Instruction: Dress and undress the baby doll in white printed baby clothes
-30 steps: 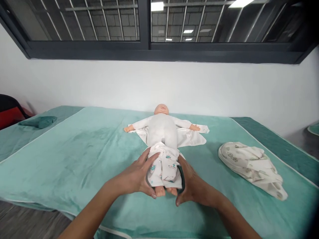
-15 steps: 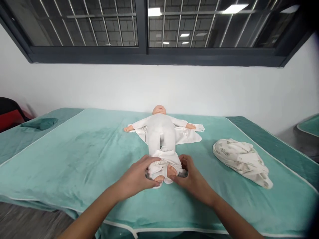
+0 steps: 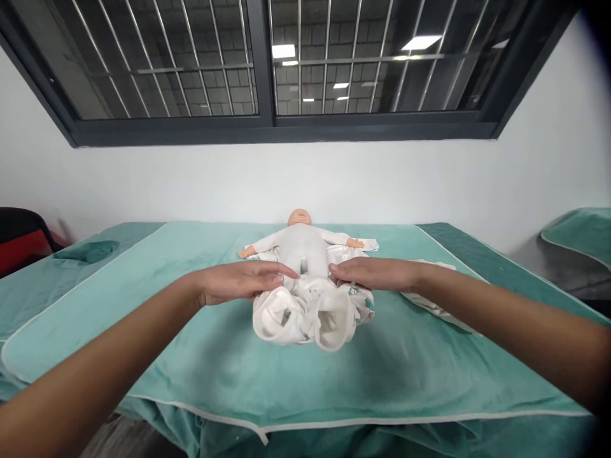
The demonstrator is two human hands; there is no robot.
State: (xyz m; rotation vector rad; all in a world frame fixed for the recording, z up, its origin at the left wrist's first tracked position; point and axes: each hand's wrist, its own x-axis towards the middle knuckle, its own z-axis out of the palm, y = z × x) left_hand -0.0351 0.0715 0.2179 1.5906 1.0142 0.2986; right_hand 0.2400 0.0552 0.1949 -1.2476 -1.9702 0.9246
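A baby doll [image 3: 300,245] in a white top lies on its back, arms spread, head towards the wall. White baby trousers [image 3: 286,315] with a coloured print at one side are bunched over its lower legs, both leg openings towards me. The doll's feet are hidden inside them. My left hand [image 3: 248,280] grips the trousers' upper edge at the left, thumb and fingers close together. On the other side my right hand [image 3: 365,272] holds that edge, its fingers pointing inward and its thumb mostly hidden. Open white clothing [image 3: 344,253] is spread beneath the doll's arms.
A teal padded cover [image 3: 181,356] spreads over the bed, its pale-trimmed edge near me. White printed cloth [image 3: 443,312] lies at the right, partly behind my right forearm. A wall and barred window [image 3: 267,130] stand behind; a black-and-red object [image 3: 21,238] is at far left.
Both hands have moved from beside the doll's feet up towards its knees, drawing the trousers along. The feet, visible before, are now covered. The view has tilted up slightly.
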